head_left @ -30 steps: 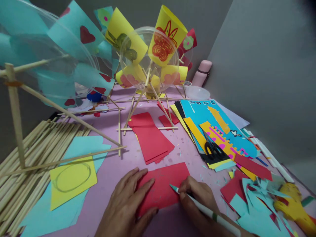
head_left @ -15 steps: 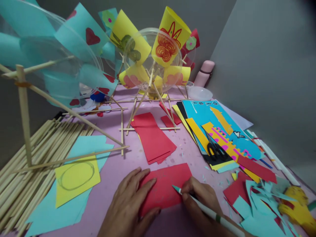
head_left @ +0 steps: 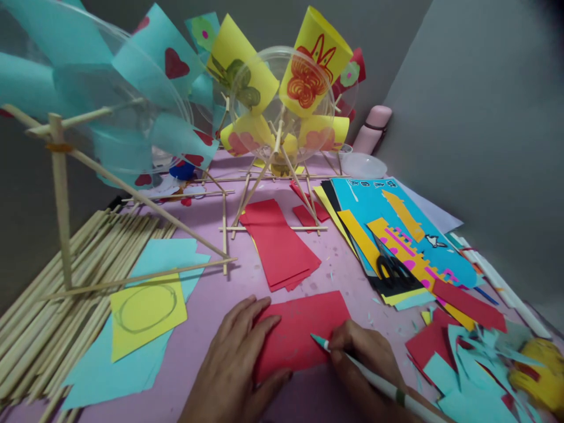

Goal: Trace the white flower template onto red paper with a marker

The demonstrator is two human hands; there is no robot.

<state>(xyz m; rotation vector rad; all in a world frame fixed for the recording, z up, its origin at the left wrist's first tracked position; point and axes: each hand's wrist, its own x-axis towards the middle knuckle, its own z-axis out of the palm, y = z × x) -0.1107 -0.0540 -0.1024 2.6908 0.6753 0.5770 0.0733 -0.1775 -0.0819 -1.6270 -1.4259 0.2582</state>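
A red paper rectangle (head_left: 299, 320) lies on the table in front of me, with faint marks on its surface. My left hand (head_left: 240, 358) rests flat on its left side, fingers stretched out. My right hand (head_left: 363, 358) pinches a white marker pen (head_left: 381, 382) with a green tip, which points at the middle of the red paper. Whether the tip touches the paper I cannot tell. Just beyond lies a stack of red paper strips (head_left: 277, 244). To the left, a yellow paper (head_left: 150, 338) with a drawn oval sits on light blue sheets (head_left: 114, 376).
Wooden sticks (head_left: 66, 294) are piled at the left. Stick-framed wheels with blue paper cups (head_left: 154, 53) and yellow paper cups (head_left: 308, 59) stand behind. At right are black scissors (head_left: 392, 267) on coloured sheets, paper scraps (head_left: 476, 370) and a pink bottle (head_left: 372, 130).
The view has shifted slightly, so most things appear a little further right. My right hand and the marker pen stay over the red paper; my left hand still presses its left side.
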